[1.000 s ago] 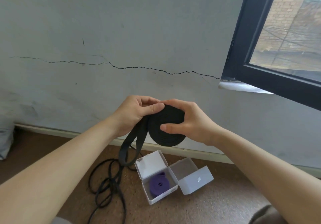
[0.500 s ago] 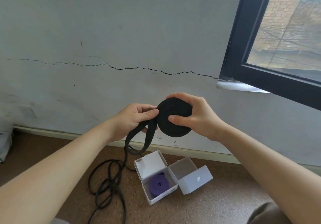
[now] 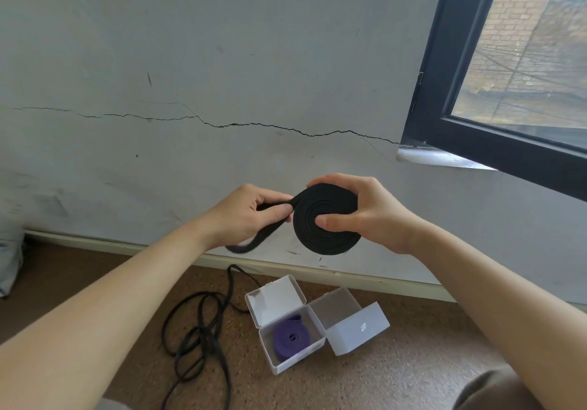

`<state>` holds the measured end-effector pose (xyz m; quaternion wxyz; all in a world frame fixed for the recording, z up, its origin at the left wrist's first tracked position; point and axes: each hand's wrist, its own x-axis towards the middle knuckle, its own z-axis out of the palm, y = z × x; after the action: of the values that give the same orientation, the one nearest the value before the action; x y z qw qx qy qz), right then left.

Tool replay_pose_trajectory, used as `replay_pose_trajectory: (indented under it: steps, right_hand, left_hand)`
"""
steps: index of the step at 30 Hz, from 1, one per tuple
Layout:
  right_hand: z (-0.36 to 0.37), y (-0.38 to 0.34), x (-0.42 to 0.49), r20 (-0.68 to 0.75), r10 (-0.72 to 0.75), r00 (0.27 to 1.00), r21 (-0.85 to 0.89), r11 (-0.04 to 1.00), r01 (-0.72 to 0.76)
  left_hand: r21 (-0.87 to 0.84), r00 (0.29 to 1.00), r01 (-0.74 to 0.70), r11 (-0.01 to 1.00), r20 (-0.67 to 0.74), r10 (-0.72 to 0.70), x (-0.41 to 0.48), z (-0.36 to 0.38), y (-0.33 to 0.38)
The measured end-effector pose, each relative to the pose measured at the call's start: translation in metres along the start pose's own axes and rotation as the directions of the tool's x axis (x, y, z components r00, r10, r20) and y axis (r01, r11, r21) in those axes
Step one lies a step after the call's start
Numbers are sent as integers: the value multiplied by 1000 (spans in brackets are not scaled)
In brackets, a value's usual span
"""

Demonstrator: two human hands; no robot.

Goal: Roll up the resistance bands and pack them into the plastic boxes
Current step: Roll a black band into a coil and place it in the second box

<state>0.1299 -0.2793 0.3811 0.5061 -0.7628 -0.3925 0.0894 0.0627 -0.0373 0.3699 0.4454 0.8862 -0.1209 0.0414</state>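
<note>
Wall (image 3: 222,60): grey plaster with a long horizontal crack. It is the backdrop only and stands well behind the hands.
Window frame (image 3: 441,98): dark, upper right, well clear of the work.
Floor (image 3: 413,365): brown and speckled. There is bare room in front of and to the right of the boxes.
Loose black band (image 3: 197,330): thin, tangled on the floor just left of the boxes, not yet rolled. It appears separate from the one in hand.
Empty plastic box (image 3: 336,304): lid swung open to the right. It is judged the destination for the coil, and the mouth is unobstructed from above.
Filled plastic box (image 3: 263,344): touches the empty one. Its lid stands open at the back, and a rolled purple band (image 3: 290,338) lies inside.
Black band coil (image 3: 317,244): held in the air in front of the wall, above the boxes, flat face to the camera. It is nearly wound.
Right hand (image 3: 368,215): grips the coil, thumb pressed on the centre of the face and fingers over the top rim, evidently so the turns cannot spring loose.
Left hand (image 3: 244,215): pinches the free tail (image 3: 257,242) just beside the coil's left edge, feeding it on under tension.
Tail: short, blurred, hanging clear of the floor.
Risk: the coil looks about as wide as the box opening, so the fit may be tight.
</note>
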Motion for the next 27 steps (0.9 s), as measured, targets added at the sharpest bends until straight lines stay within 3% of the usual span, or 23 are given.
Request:
replay_pose_trajectory:
  steps: [9, 13, 17, 24, 27]
  right_hand:
    - [5, -1, -4, -97, -61, 993, -5, 998, 61]
    - [9, 0, -4, -200, -71, 977, -18, 997, 69]
    - [21, 3, -5, -317, -92, 944, -4, 995, 96]
    - [46, 7, -7, -444, -109, 889, 30, 990, 136]
    - [43, 5, -6, -317, -27, 948, 90, 994, 59]
  left_hand:
    - [-275, 985, 131, 953, 147, -93, -5, 6, 0]
    - [-497, 983, 180, 849, 121, -137, -4, 17, 1]
    - [-582, 988, 155, 799, 70, -140, -1, 28, 6]
    - [-625, 990, 72, 777, -52, -134, 1, 30, 11]
    - [-562, 990, 49, 826, -80, -114, 1, 22, 6]
